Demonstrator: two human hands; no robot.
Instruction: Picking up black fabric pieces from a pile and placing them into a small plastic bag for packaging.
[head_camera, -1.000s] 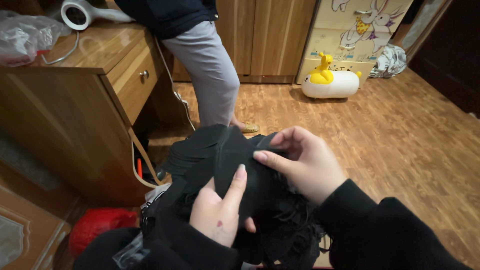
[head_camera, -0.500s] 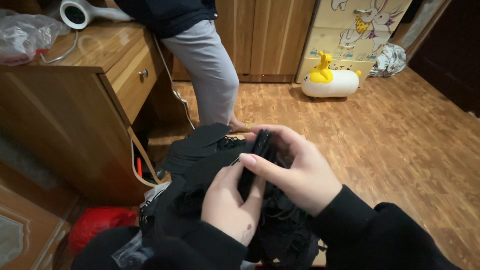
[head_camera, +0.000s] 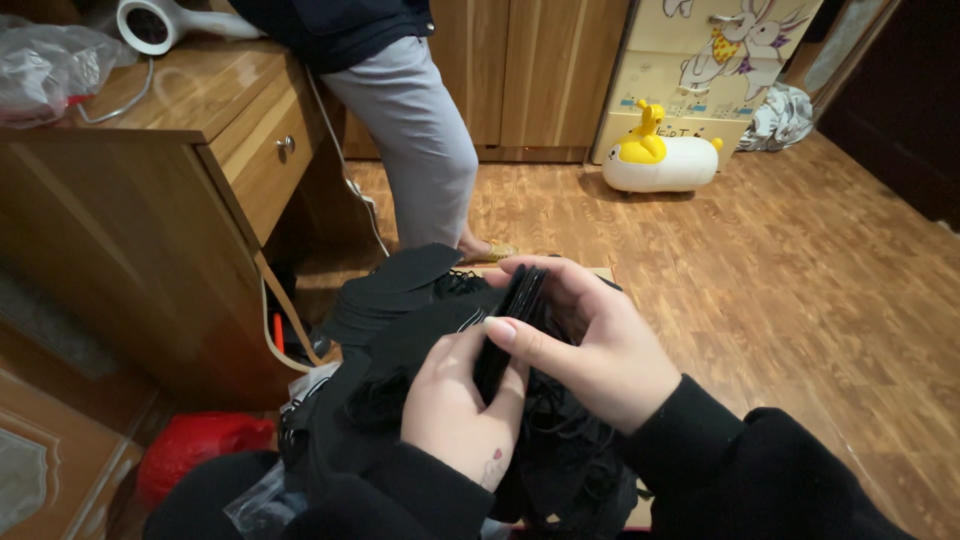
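- Your left hand (head_camera: 460, 410) lies low in the near centre, fingers curled shut around the lower end of a thin stack of black pieces (head_camera: 508, 325), thumb side up.
- Your right hand (head_camera: 600, 350) comes in from the right and is clamped on the same stack: thumb (head_camera: 530, 335) pressed across its near face, fingers wrapped over the far edge.
- The stack stands nearly upright between both hands, just above a heap of black fabric pieces (head_camera: 400, 310) with loose threads, which fills your lap area in the near centre.
- To do this step well, judge the edges first: keep the thumb pressing flat so the layers stay aligned, and let the lower hand bear the stack's weight while the upper hand squares the top.
- Keep the stack clear of the loose threads below; a snag there probably pulls layers out of line.
- A wooden bench (head_camera: 150, 200) with a drawer stands on the left; a red bag (head_camera: 200, 450) lies at its foot.
- Another person's leg (head_camera: 420, 150) stands far centre; a yellow-and-white ride-on toy (head_camera: 655, 160) sits on the wooden floor (head_camera: 800, 300), well apart.
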